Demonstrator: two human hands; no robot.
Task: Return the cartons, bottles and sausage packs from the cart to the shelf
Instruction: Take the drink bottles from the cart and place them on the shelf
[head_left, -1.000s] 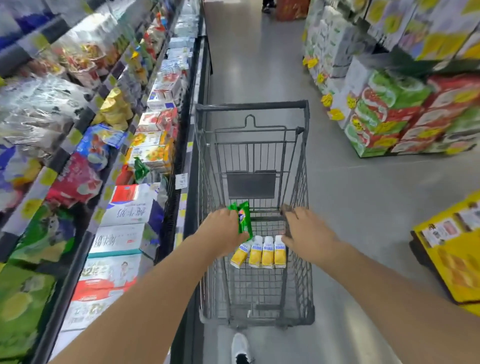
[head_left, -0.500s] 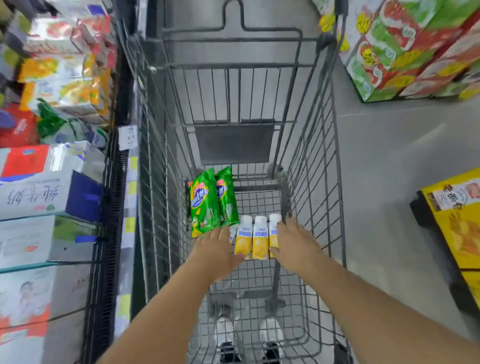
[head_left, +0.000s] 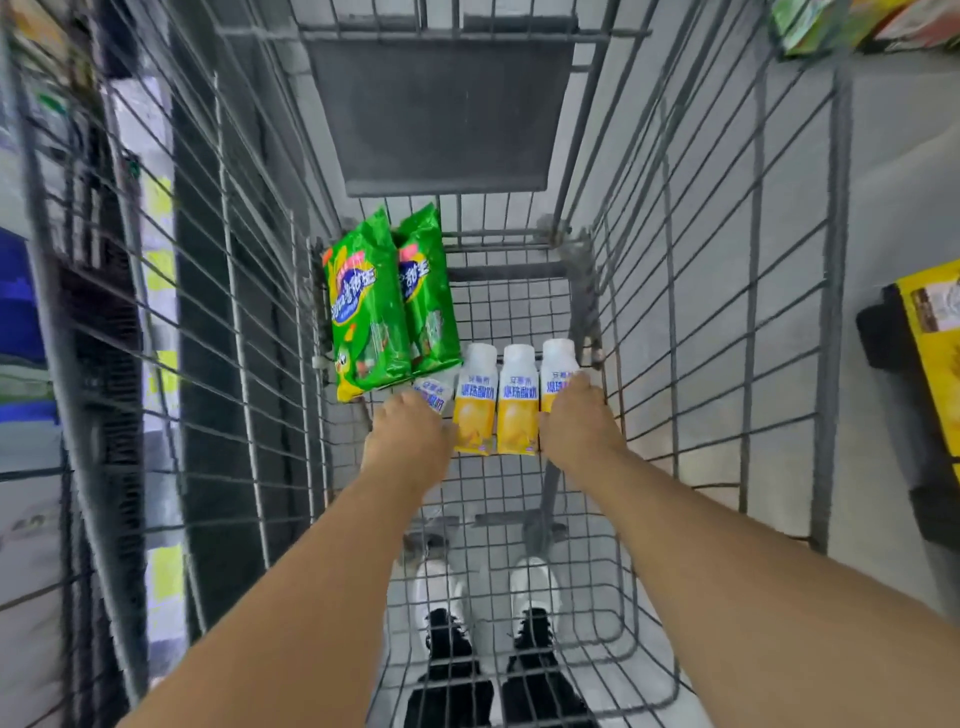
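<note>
A grey shop floor runs under a wire cart, and both bare arms reach down into its basket from the near end. The left hand lies knuckles-up over the leftmost of four bottles, its fingers curled down around that bottle's yellow lower half so that only the white-and-blue label end pokes out; whether the grip is fully tight cannot be told from above. The right hand is placed the same way on the rightmost bottle, fingers wrapped over its body, with the white cap end showing beyond the fingertips. Between the two hands, two more bottles lie flat and side by side on the basket's wire bottom, touching each other, white tops pointing away from the person, yellow bases toward them. Just beyond the left hand, two green sausage packs lie side by side against the basket's left wall, one overlapping the other, their near ends resting beside the bottle row. Farther up, a dark grey flap panel hangs at the cart's far end. Through the mesh below, a pair of white and black shoes stands on the floor. To the left of the cart blurred shelving with yellow price tags lines the aisle; to the right sits a yellow box.
</note>
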